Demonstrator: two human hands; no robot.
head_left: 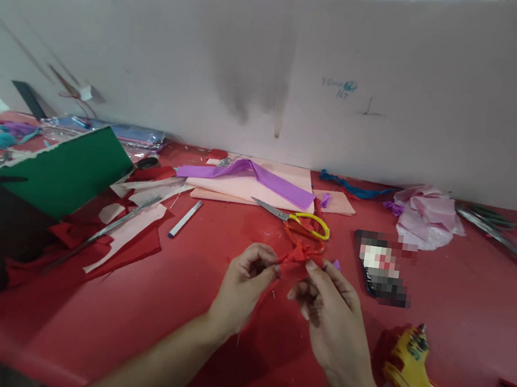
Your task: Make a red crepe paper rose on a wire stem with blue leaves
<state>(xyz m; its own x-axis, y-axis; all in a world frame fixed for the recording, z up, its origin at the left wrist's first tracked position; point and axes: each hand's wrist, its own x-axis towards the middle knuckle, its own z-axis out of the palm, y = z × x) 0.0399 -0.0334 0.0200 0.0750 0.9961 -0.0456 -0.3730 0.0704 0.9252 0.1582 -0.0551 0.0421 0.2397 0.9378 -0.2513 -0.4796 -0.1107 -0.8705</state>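
My left hand and my right hand meet over the red table, both pinching a small crumpled piece of red paper held between them. The left hand's fingers curl round the paper's left end. My right hand's thumb and forefinger grip its right end. Just behind the paper lie scissors with yellow handles.
A phone lies right of my hands, a yellow glue gun at the near right. Pink sheets with a purple strip, a green sheet, red and white scraps, a white pen, and crumpled pink tissue lie before a white partition.
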